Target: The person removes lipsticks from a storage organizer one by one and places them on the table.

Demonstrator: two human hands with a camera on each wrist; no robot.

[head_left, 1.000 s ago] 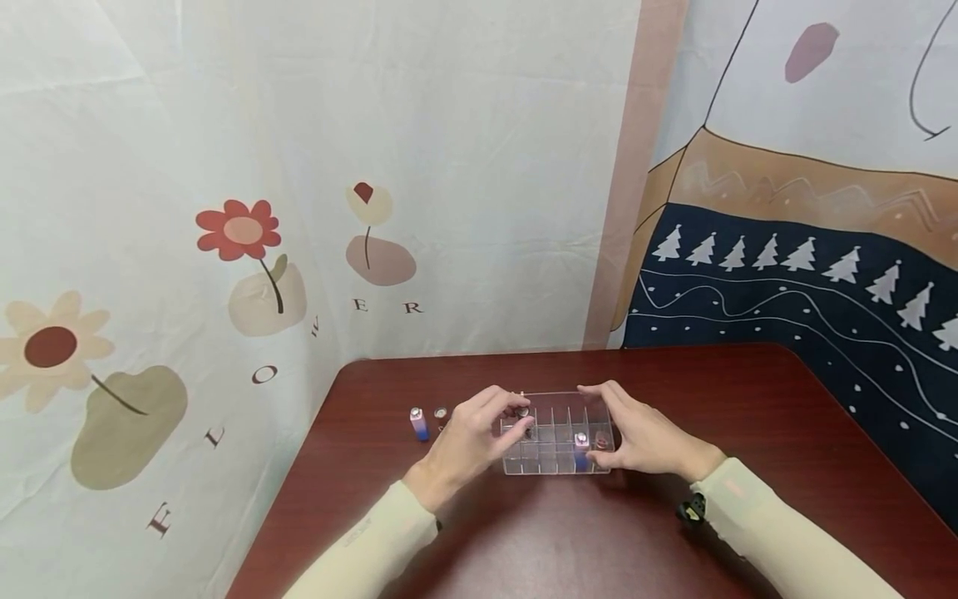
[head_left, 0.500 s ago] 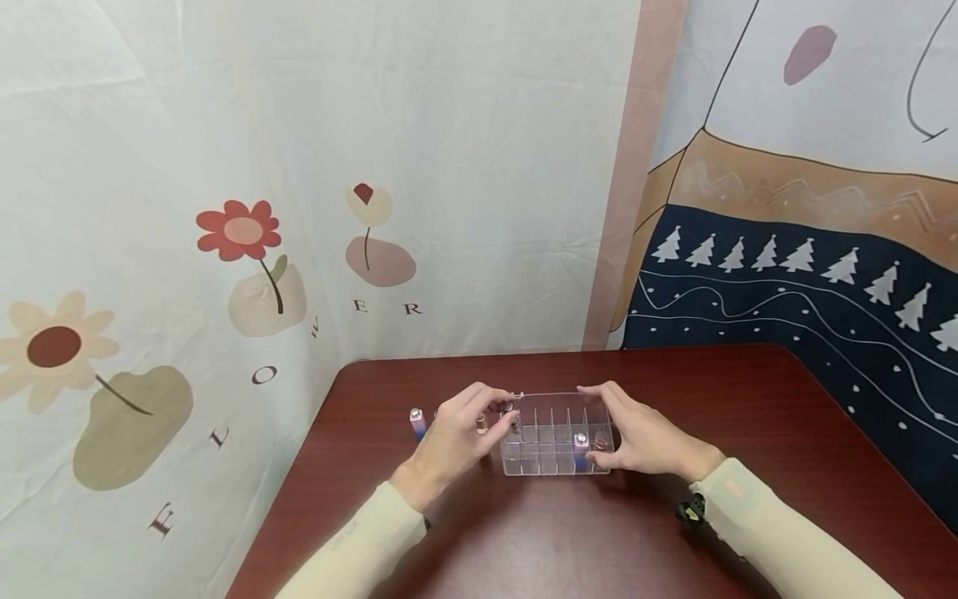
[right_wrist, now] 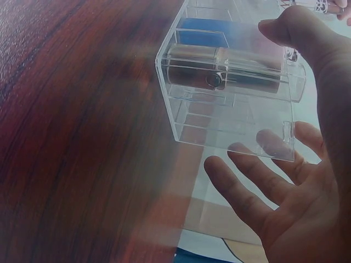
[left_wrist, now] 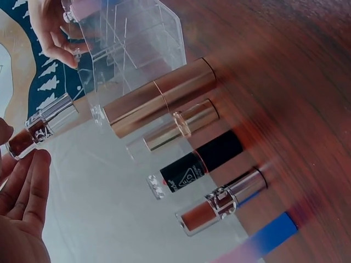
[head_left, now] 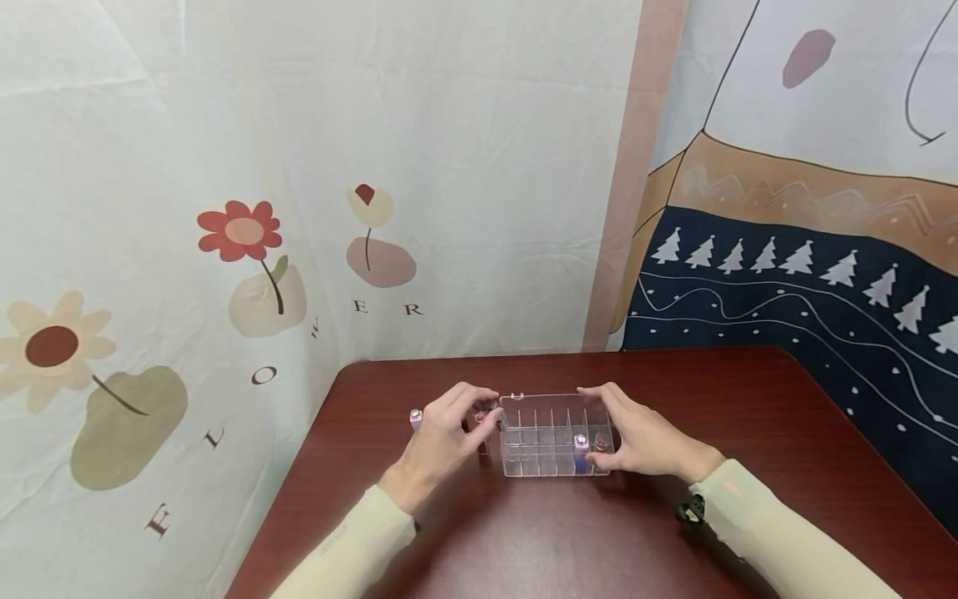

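A clear divided organizer (head_left: 521, 463) stands on a red-brown tabletop (head_left: 524, 541) beside an upright row: copper tube (left_wrist: 160, 97), slim gold tube (left_wrist: 184, 126), black tube (left_wrist: 203, 160), silver-and-brown tube (left_wrist: 222, 201), pink-and-blue tube (left_wrist: 274, 233).

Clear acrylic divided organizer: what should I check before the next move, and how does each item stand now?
1. Right hand grips the clear acrylic divided organizer: ok.
2. Left hand pinches the silver-capped, brown-bodied cosmetic tube: ok.
3. That tube inside the organizer: not ok, held outside it.
4. Pink-and-blue rectangular tube standing in the organizer: ok.
5. Silver-capped tube closed tight: cannot tell.
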